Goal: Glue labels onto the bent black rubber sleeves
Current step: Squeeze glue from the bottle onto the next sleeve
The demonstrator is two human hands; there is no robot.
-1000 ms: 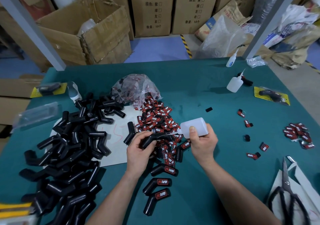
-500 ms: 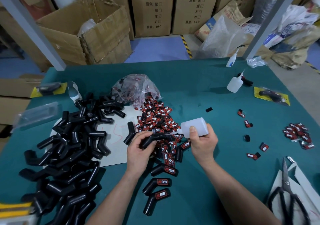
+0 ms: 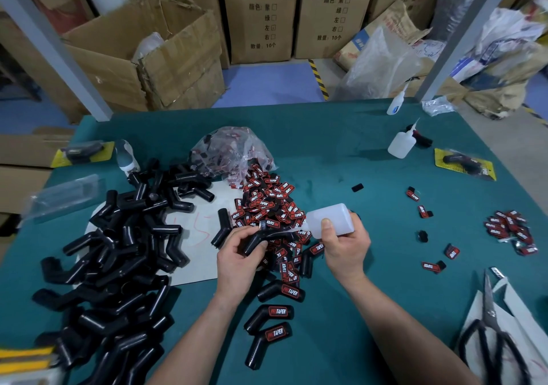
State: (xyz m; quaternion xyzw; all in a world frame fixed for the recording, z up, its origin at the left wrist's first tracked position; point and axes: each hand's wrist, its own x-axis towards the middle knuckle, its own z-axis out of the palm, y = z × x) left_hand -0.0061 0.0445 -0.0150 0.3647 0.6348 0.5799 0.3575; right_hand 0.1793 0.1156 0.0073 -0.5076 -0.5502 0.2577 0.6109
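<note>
Head view: little has shifted in the last second. The left hand still grips a bent sleeve above the label pile. The right hand keeps squeezing the glue bottle, nozzle at the sleeve. Glue is probably going on, with no label placed yet.

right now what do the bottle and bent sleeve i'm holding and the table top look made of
The bottle looks like milky, translucent plastic with a matte finish, and is probably soft. The sleeve looks like smooth black rubber, with faint glints along its bend. The table top is teal and matte with no glare. It may be cloth or a mat, but I cannot tell which.
</note>
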